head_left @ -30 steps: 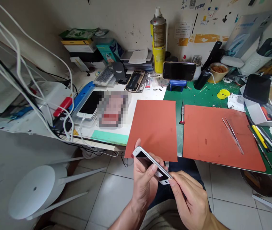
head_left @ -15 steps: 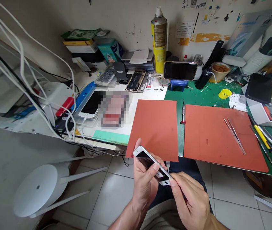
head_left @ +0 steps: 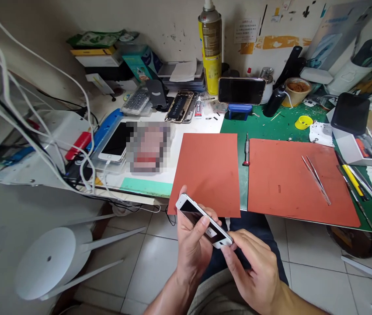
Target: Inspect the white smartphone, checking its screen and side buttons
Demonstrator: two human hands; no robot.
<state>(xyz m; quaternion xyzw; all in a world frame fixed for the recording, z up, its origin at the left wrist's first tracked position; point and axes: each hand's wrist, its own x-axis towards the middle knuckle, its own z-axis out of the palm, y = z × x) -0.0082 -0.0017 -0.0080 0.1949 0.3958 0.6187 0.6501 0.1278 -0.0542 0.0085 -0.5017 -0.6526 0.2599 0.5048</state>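
A white-framed smartphone with a dark screen is held tilted over my lap, just off the bench's front edge. My left hand is closed around it, the thumb lying across the screen and the fingers behind the far side. A small pale patch shows on the screen beside that thumb. My right hand pinches the phone's lower end, thumb and forefinger at the corner near the home button. Whether anything small sits between those fingertips I cannot make out. Behind the phone lies the left reddish-brown mat.
A second mat carries tweezers. Between the mats lies a screwdriver. Another phone leans on a blue stand. A white phone and an opened phone body lie left. A white stool stands below.
The view has shifted slightly, so the bench appears higher and further left. My right thumb and forefinger have shifted around the phone's lower corner. The left hand keeps its grip.
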